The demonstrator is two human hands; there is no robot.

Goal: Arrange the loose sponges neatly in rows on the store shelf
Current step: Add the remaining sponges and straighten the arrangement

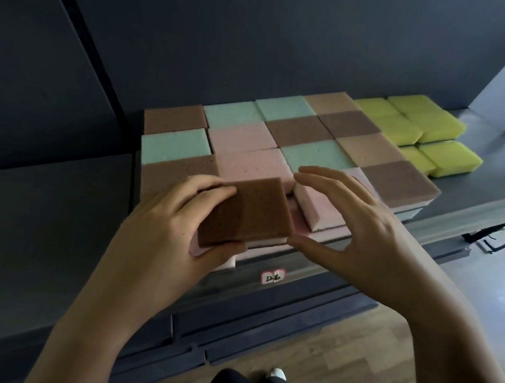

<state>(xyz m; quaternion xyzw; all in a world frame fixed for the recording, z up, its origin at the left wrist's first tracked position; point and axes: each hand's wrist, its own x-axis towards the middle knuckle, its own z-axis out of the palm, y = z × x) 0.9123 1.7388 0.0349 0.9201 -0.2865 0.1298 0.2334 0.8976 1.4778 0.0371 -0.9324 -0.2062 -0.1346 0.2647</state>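
Your left hand [165,230] grips the sponge [247,212], long axis along the shelf's [465,206] front edge; your right hand [353,225] hovers open.

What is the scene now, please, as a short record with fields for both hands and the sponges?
left hand: grips brown sponge over front row
right hand: open, beside that sponge, holds nothing
pink sponge: tilted, front row
arranged sponges: brown, green, pink, lying flat in rows
yellow sponges: piled at right
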